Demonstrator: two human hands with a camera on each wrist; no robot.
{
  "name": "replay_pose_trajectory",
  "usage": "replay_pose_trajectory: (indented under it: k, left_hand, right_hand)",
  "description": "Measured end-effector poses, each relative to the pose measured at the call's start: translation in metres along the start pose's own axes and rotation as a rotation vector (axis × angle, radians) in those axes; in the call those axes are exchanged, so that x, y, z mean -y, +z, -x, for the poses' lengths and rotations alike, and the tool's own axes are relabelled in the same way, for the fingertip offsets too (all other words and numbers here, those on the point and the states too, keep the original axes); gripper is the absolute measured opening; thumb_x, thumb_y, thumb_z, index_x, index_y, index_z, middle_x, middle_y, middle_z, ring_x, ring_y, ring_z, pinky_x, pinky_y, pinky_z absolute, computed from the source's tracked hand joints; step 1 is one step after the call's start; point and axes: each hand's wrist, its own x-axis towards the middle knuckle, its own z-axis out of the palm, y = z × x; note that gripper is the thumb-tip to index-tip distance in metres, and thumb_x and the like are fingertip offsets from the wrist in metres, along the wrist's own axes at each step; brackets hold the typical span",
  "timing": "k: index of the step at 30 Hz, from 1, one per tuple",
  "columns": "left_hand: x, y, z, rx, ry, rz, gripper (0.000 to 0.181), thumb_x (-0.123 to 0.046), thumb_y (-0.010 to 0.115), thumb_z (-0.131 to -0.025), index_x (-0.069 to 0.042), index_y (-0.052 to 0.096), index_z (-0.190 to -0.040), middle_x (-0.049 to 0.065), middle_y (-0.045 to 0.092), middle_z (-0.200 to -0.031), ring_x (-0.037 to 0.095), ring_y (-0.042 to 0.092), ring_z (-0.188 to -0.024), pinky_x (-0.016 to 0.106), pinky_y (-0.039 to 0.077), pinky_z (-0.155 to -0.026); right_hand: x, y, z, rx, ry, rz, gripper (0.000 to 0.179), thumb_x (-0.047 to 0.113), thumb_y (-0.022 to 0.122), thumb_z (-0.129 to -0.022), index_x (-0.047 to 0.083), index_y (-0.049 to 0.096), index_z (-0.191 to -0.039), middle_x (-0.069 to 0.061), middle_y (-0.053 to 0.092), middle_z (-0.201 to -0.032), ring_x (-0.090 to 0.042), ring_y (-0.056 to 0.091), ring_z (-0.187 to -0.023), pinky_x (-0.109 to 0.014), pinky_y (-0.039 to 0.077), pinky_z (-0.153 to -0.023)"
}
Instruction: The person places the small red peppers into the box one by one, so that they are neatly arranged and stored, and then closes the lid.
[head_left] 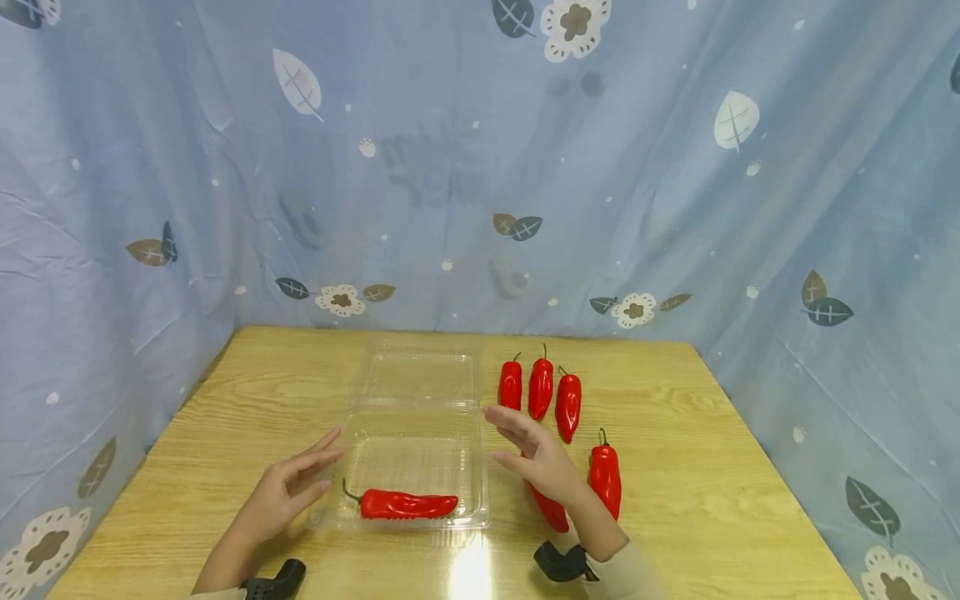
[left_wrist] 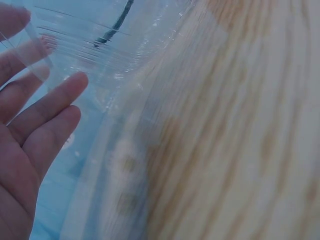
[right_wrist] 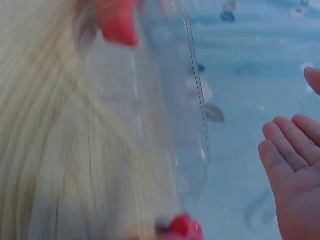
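Note:
A clear plastic clamshell box point(head_left: 412, 458) lies unfolded, its lid point(head_left: 420, 377) laid back behind the base. Along the near side of the base lies one long red pepper point(head_left: 408, 505), green stem pointing left. My left hand point(head_left: 288, 492) is beside the box's left edge, fingers spread and holding nothing; in the left wrist view its fingertips overlap the clear plastic point(left_wrist: 135, 60). On the other side, my right hand point(head_left: 543, 462) hovers near the right edge with fingers extended and nothing gripped. It partly hides a red pepper point(head_left: 553, 510) lying beneath it.
Right of my right hand lies another red pepper point(head_left: 604, 477). Farther back are three more, a left one point(head_left: 511, 382), a middle one point(head_left: 541, 387) and a right one point(head_left: 568, 407). Blue patterned curtain point(head_left: 450, 167) surrounds the wooden table point(head_left: 712, 517) at the back and sides.

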Motion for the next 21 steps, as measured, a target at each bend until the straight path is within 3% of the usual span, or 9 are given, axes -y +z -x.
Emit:
replay_pose_trajectory:
  k: [8,14,19,21]
  left_hand:
    - [-0.001,-0.001,0.0,0.0,-0.032,-0.016,0.039,0.014,0.055,-0.087,0.017,0.049,-0.126,0.031,0.03,-0.147,-0.001,0.038,-0.133,0.011,0.038,-0.102]
    - [-0.001,-0.001,0.0,0.007,-0.066,-0.019,0.039,0.012,0.056,-0.088,0.017,0.049,-0.126,0.036,0.029,-0.145,-0.003,0.037,-0.133,0.013,0.038,-0.103]
    - [-0.001,-0.001,0.0,0.008,-0.063,-0.003,0.039,0.013,0.056,-0.088,0.018,0.048,-0.126,0.035,0.028,-0.146,-0.003,0.037,-0.133,0.012,0.038,-0.103]
    - [0.0,-0.001,0.0,0.009,-0.054,-0.004,0.04,0.014,0.055,-0.087,0.018,0.048,-0.126,0.034,0.029,-0.146,-0.003,0.037,-0.133,0.012,0.038,-0.103]
  right_hand:
    - [0.0,-0.032,0.029,-0.144,0.033,0.051,0.052,-0.004,0.059,-0.089,-0.004,0.042,-0.138,-0.015,0.048,-0.14,-0.021,0.046,-0.131,-0.019,0.038,-0.107]
    - [-0.003,-0.048,0.057,-0.262,0.09,0.068,0.052,-0.007,0.057,-0.089,-0.007,0.041,-0.138,-0.026,0.045,-0.14,-0.007,0.047,-0.129,-0.015,0.039,-0.105]
    - [-0.004,-0.057,0.076,-0.358,0.167,0.092,0.052,-0.006,0.057,-0.09,-0.009,0.038,-0.138,0.005,0.051,-0.138,-0.001,0.047,-0.127,-0.012,0.039,-0.103]
    - [-0.004,-0.06,0.082,-0.389,0.187,0.108,0.053,-0.005,0.057,-0.09,-0.01,0.038,-0.139,0.01,0.05,-0.136,0.0,0.047,-0.126,-0.011,0.039,-0.102]
